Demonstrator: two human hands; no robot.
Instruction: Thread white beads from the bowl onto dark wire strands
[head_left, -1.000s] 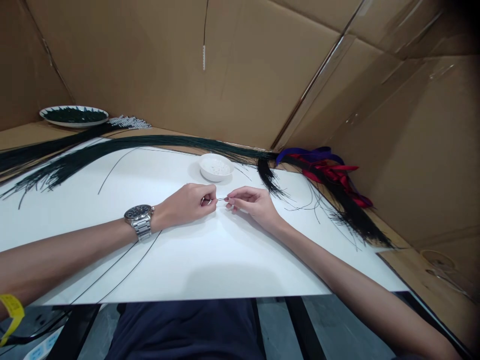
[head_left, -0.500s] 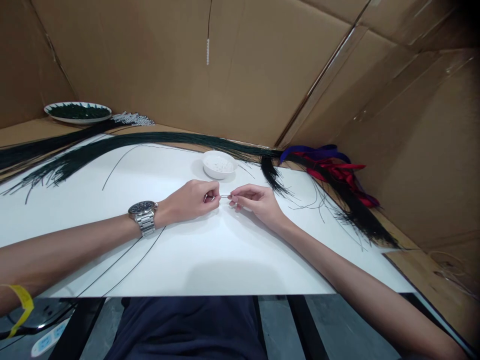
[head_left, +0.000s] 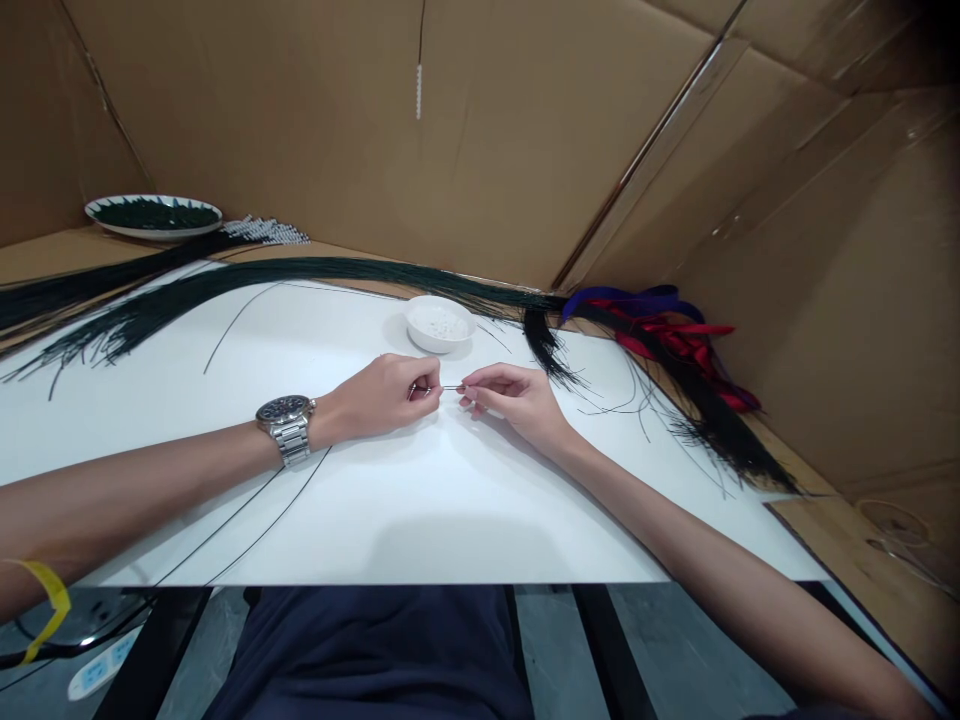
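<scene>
Left hand point(head_left: 386, 398) and right hand point(head_left: 521, 402) close but apart, fingertips of both pinching thin wire-like strand point(head_left: 451, 388) across gap, before white bowl point(head_left: 439, 346) on white tabletop point(head_left: 480, 490). Grips little changed from second ago; suggests slow, fine adjustment.

It's one left hand point(head_left: 386, 395) and one right hand point(head_left: 521, 402) in play, that's two, with one wristwatch point(head_left: 288, 426), one worktop point(head_left: 450, 490), one white bowl point(head_left: 441, 344), one plate point(head_left: 156, 234), one hanging beaded strand point(head_left: 418, 92), one yellow band point(head_left: 57, 596), and two thin dark cords point(head_left: 217, 530) over the near edge!
</scene>
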